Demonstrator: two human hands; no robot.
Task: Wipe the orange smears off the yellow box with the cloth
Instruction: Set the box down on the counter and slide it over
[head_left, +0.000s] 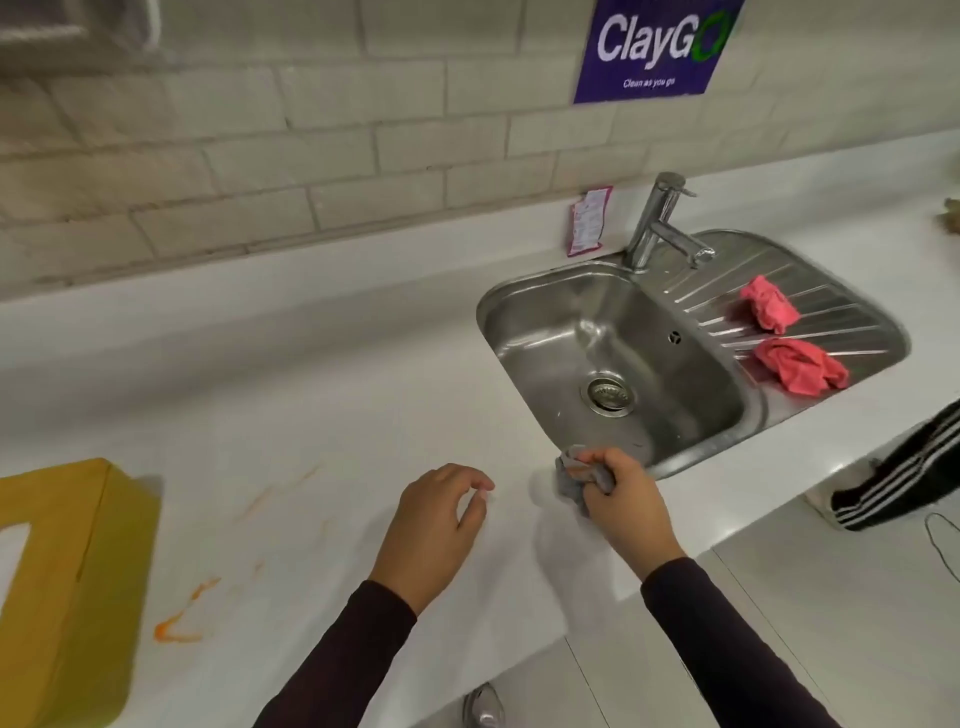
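Hands first: the left hand (436, 525) hovers empty at six o'clock, fingers loosely curled apart, while the right hand (621, 499), towards four o'clock, is clenched round a bunched grey cloth (576, 480). At eight o'clock lies the yellow box (62, 582), well apart from the cloth; orange smears (179, 621) mark the countertop (311, 389) beside it. Farther off, at two o'clock, is the sink (613, 353). Wiping looks not yet begun.

White counter (311, 364): yellow box (67, 587), smears (179, 623).
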